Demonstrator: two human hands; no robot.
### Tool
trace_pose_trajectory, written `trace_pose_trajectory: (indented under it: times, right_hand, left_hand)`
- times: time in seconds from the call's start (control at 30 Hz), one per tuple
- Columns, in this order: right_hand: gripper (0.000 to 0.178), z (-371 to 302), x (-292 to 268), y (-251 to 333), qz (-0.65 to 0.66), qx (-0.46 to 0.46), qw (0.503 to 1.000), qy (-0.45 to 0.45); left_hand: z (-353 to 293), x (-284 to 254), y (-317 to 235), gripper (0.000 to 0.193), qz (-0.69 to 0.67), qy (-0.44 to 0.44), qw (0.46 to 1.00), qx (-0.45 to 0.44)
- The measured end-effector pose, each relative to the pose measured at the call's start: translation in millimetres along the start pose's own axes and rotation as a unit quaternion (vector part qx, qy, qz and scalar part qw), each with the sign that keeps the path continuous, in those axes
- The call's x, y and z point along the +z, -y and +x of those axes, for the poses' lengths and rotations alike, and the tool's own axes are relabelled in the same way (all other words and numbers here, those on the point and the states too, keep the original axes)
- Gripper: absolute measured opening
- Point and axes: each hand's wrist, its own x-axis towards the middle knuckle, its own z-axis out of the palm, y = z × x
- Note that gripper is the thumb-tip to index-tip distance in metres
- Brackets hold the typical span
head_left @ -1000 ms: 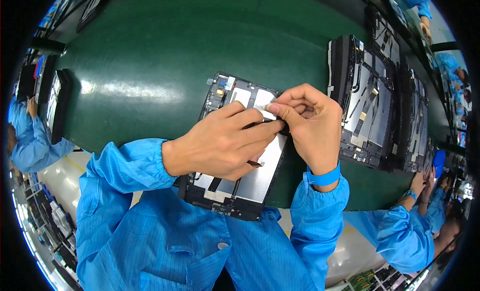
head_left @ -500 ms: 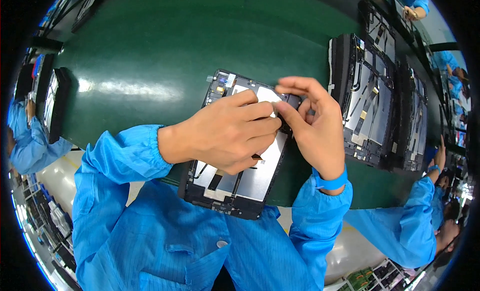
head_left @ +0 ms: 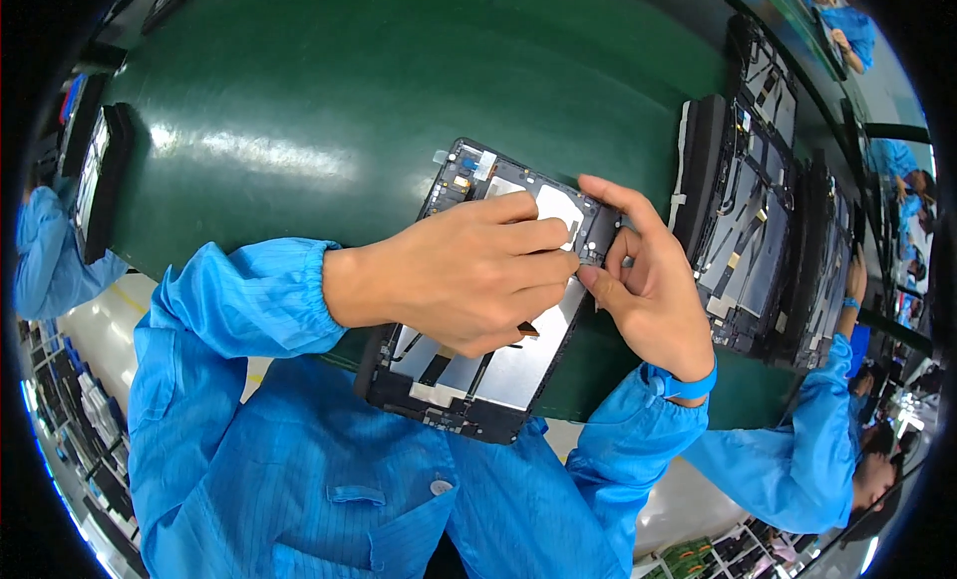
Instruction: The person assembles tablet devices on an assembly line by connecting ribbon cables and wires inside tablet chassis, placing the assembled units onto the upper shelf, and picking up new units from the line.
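An opened tablet (head_left: 538, 355) lies tilted on the green table, its silver inside plate, black frame and thin cables facing up. Across its middle reaches my left hand (head_left: 469, 275), fingers curled and pressed together. Whatever the left fingertips pinch is hidden beneath them. A small brown flex cable (head_left: 527, 330) sticks out below those fingers. At the tablet's upper right corner my right hand (head_left: 658, 300) grips the edge, thumb near the left fingertips and index finger along the top. A blue band (head_left: 688, 385) circles the right wrist.
Rows of similar opened tablets (head_left: 743, 220) with black padding stand at the right. Another dark-edged panel (head_left: 100, 180) stands at the far left of the green table (head_left: 329, 71). A co-worker's blue sleeve (head_left: 797, 469) is at the lower right, another person's sleeve (head_left: 50, 260) at the left.
My right hand has come away from the left fingertips and down onto the tablet's upper right edge. My left hand stays curled over the tablet. The whole view has shifted slightly.
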Motion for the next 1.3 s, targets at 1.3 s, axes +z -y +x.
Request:
trace_pose_trajectory:
  times: [1.3]
  right_hand:
    - [0.024,3.2,88.3,26.4,-0.28,-0.355,0.892,-0.005]
  left_hand:
    - [-125.3,-42.4,-24.6,0.033,-0.018,-0.095,0.995,-0.027]
